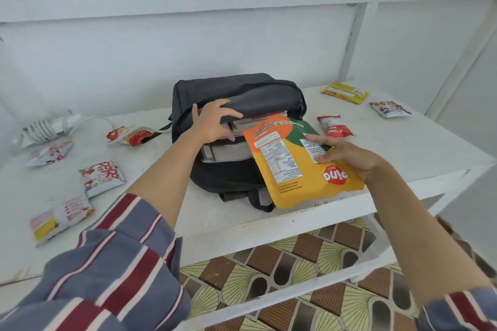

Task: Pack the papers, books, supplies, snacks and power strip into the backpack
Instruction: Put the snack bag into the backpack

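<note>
Far left of the white table (403, 148): power strip (45, 126) with its cord coiled, by the wall, well apart from the bag. Nearer the front edge lay three pale snack packets: a pink-white packet (49, 153), a "Popo" packet (102, 177) and a pink-yellow packet (60, 219), all flat and apart from each other. A red packet (129, 136) lay just beside the bag's left side. The dark backpack (236, 91) lay mid-table with its main opening facing the person, and books (228, 150) were stacked inside, spines visible. Left hand (212, 123) was at the upper edge of the opening, fingers spread and fairly straight, thumb apart, pushing the flap up; no curled grip visible. An orange-yellow pouch (293, 166) was tilted, with its far edge at the opening over the books and its near edge overhanging the table front. Right hand (347, 156) pinched the pouch at its right side, thumb on top, fingers under it out of sight. Right of the bag: a small red packet (334, 126) near it, then a yellow packet (345, 93) and a grey-red packet (388, 109) farther back, all on the table.
</note>
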A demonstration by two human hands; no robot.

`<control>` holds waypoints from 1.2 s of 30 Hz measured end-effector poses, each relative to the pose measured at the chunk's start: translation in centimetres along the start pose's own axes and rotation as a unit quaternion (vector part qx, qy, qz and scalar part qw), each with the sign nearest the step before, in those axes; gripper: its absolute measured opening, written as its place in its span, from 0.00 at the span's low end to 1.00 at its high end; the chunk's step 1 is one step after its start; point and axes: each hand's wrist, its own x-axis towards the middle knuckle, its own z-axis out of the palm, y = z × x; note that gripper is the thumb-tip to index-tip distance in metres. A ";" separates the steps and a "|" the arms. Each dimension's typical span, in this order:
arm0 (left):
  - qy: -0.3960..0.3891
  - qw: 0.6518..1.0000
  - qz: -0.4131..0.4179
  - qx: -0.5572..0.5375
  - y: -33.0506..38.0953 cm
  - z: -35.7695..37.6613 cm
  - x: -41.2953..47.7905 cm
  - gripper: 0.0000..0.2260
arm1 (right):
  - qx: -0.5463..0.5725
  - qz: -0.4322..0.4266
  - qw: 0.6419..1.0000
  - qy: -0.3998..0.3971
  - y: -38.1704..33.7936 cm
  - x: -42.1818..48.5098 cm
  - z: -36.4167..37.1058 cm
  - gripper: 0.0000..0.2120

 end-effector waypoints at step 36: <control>-0.043 0.992 0.020 -0.116 -0.3 -6.5 4.1 0.19 | -0.036 -0.025 0.998 -0.038 -5.0 8.1 7.2 0.25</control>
